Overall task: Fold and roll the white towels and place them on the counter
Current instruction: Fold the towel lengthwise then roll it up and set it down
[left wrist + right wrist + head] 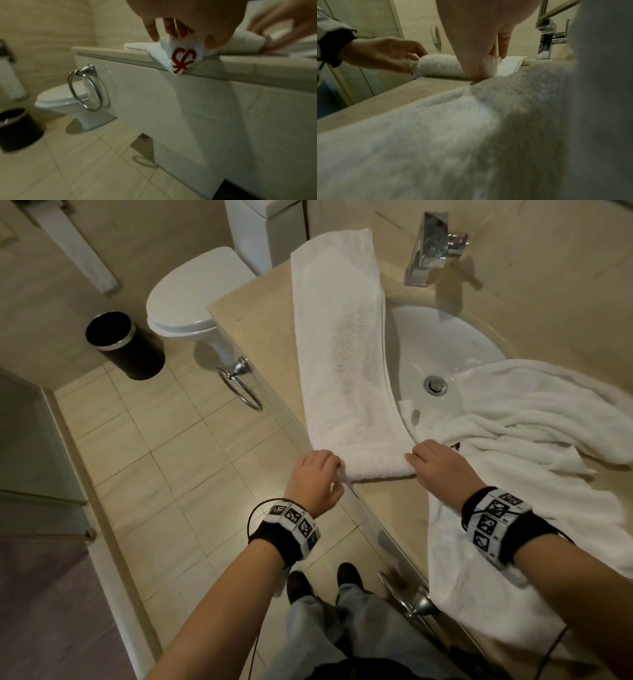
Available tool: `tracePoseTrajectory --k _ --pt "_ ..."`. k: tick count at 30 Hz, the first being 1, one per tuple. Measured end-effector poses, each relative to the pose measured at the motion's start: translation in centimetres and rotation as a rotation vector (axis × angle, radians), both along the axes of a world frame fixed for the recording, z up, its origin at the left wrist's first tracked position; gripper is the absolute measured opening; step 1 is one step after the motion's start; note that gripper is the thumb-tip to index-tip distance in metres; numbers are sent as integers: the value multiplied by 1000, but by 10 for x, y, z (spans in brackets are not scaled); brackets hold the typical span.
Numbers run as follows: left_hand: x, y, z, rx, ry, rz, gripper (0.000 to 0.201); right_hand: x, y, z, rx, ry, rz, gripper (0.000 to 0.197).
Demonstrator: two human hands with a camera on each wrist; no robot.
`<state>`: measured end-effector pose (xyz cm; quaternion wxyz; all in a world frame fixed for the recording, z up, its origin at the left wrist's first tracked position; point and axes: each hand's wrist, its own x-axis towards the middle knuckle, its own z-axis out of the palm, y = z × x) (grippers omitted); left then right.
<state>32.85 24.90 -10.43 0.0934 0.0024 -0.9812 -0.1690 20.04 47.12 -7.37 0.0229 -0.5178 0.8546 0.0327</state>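
A long white towel [342, 354], folded into a narrow strip, lies on the beige counter [260, 337] from the back wall to the front edge. Its near end is turned over into a small roll [376, 465]. My left hand [317, 474] pinches the roll's left end, where a corner with a red logo [181, 59] hangs at the counter edge. My right hand [435, 463] pinches the roll's right end [489, 66]. A second white towel [531, 422] lies crumpled to the right, partly over the sink and draped over the counter's front.
The white sink [445, 344] and chrome faucet [431, 248] sit right of the strip. A toilet [191, 299] and a black bin [120, 344] stand on the floor to the left. Two towel rings [239, 381] stick out from the counter's front.
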Motion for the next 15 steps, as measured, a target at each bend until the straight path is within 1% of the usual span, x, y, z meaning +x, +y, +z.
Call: tracePoseTrajectory --k 1,2,3,4,5,7,9,11,12,13,15 --pt "4 -1 -1 -87 -62 -39 48 -2 -2 -2 -26 -10 11 22" --pt "6 -1 -1 -165 -110 -61 60 -3 -4 1 -26 -34 3 22" --pt "7 -1 0 -212 -132 -71 66 -4 -5 3 -36 -62 -5 24" --pt "5 -1 -1 -226 -127 -66 67 -4 -6 5 -53 -94 -25 27" --pt "3 -1 -1 -209 -108 -56 66 -5 -5 5 -84 -128 -42 31" --pt "-1 -3 0 -87 -73 -53 64 -5 -4 4 -145 -191 -93 33" --pt "-3 -8 0 30 -31 -64 54 -8 -3 2 -189 -296 -171 31" --pt "-1 -12 1 87 -37 -67 33 -12 -5 6 -132 -385 -281 27" --pt "0 -14 1 103 -51 -63 27 -14 -6 9 -87 -412 -324 24" --pt "1 -16 2 117 -66 -45 28 -15 -8 12 -46 -435 -351 22" --pt "0 -19 7 175 -92 42 25 -17 -11 15 -8 -488 -389 20"
